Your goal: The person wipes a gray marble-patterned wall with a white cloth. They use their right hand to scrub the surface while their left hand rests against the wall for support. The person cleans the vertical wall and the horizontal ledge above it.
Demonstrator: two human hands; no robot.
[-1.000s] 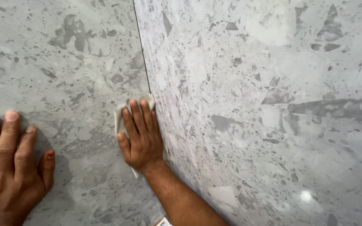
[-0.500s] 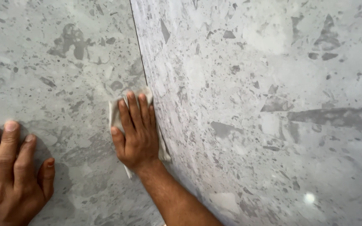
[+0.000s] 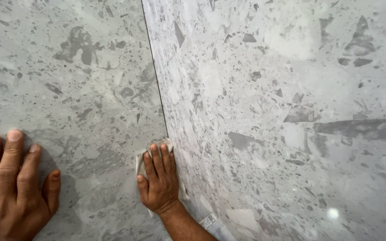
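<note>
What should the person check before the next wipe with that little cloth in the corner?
1. Cloth under the right hand: ok, fingers pressed flat on it.
2. Cloth reaches the corner seam: ok, its edge sits at the dark line.
3. Left hand braced: ok, spread flat on the left grey speckled slab.
4. Seam above the cloth clean: cannot tell, the line is too thin.
5. Right slab free of smears: cannot tell, it is glossy with reflections.
</note>
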